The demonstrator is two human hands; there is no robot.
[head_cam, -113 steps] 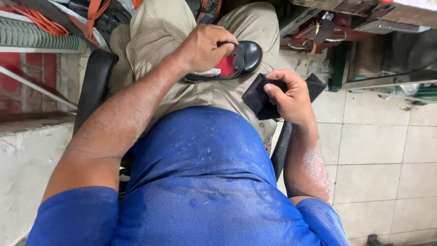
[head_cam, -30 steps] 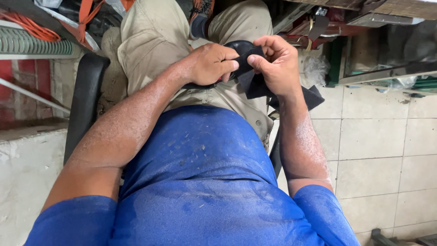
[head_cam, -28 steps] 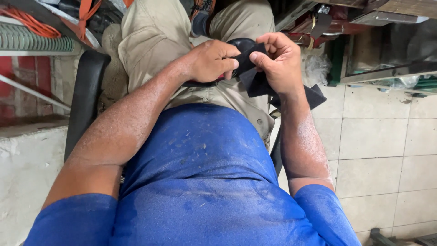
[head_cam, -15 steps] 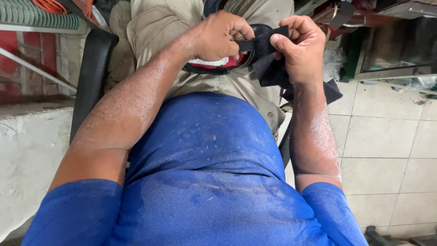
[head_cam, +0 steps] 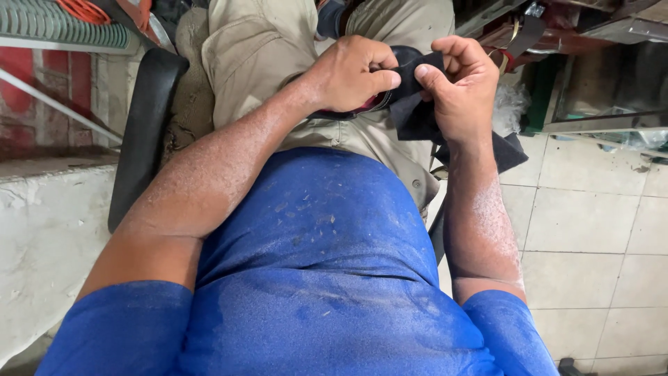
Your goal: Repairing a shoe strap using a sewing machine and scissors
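Head view, looking down at a seated person's lap. Both hands meet over the right thigh of the khaki trousers [head_cam: 250,49].

Left hand [head_cam: 351,75]: closed around a dark, rounded shoe-like piece [head_cam: 403,59], thumb pressed across its top. A red-lined edge shows just under the palm. Most of the piece is hidden by the fingers, so I cannot confirm its full shape.

Right hand [head_cam: 459,87]: fingers pinched on a black cloth [head_cam: 417,115], pressing it against the same dark piece. The rest of the cloth hangs down past the wrist towards the tiled floor [head_cam: 591,223].

Hands are together, touching across the piece, both clamped.

Progress, as a judgement: the cloth is in contact with the piece and the grip looks like mid-rub or mid-wrap. I see no clear finished surface, and I cannot tell how much of it has been covered. I rate the work as under way, not near its end.

Surroundings: black chair armrest [head_cam: 142,132] to the left, dusty blue shirt [head_cam: 313,278] in the foreground, cluttered metal shelving [head_cam: 598,90] to the right.
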